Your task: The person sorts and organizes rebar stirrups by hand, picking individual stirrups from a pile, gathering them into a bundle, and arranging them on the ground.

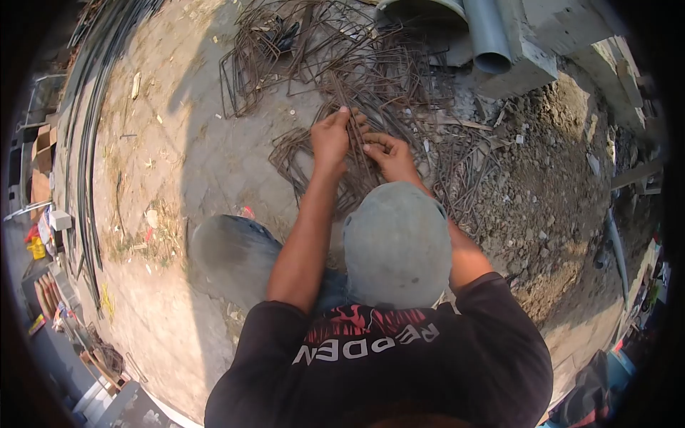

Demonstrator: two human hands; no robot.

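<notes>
My left hand (331,141) is closed around a bundle of thin rusty steel rods (358,146), thumb pointing up along it. They look like sides of bent rebar stirrups. Close by on the right, my right hand (392,155) has its fingers curled, with thumb and fingertips pinched at the same bundle. More bent rebar stirrups (289,153) lie on the ground just under and beside my hands. Beyond them spreads a tangled heap of rusty stirrups (250,68). My forearms and knees hide part of the lower pile.
Long dark steel bars (89,143) run along the left side. A grey pipe (487,36) and concrete blocks (528,68) stand at the upper right. Loose soil and rubble (546,178) cover the right. A cardboard box (43,146) sits at the far left.
</notes>
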